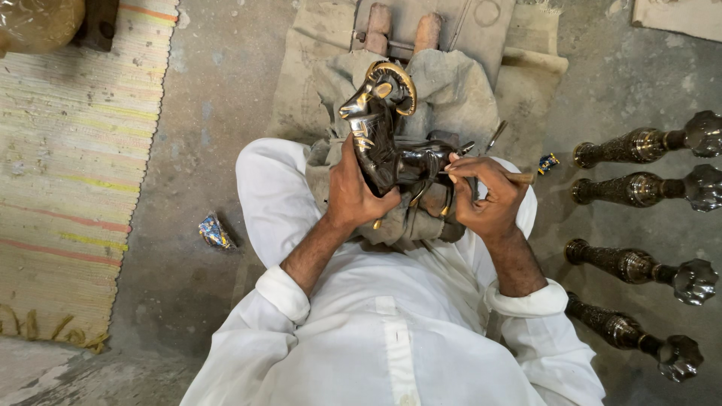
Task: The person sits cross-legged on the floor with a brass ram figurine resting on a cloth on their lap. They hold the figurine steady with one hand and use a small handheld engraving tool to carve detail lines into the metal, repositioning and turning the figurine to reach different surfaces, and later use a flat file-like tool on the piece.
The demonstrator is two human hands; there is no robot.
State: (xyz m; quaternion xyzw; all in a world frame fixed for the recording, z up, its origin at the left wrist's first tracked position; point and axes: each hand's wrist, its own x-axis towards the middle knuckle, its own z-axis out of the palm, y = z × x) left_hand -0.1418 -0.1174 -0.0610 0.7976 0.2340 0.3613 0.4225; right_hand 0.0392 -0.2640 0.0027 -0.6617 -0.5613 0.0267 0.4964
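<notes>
A dark metal goat figurine (385, 143) with curled golden horns lies across my lap on a grey cloth (451, 94). My left hand (353, 192) grips its body from the left side. My right hand (487, 194) pinches a thin wooden-handled tool (519, 178), its tip pressed against the figurine's back end. A second slim metal tool (495, 137) rests on the cloth just past my right hand. I am seated on the floor in white clothes.
Several dark ornate metal stands (639, 145) lie in a row on the concrete floor to my right. A striped woven mat (71, 165) covers the floor at left. Small crumpled wrappers (216, 231) lie near my left knee and right side (548, 162).
</notes>
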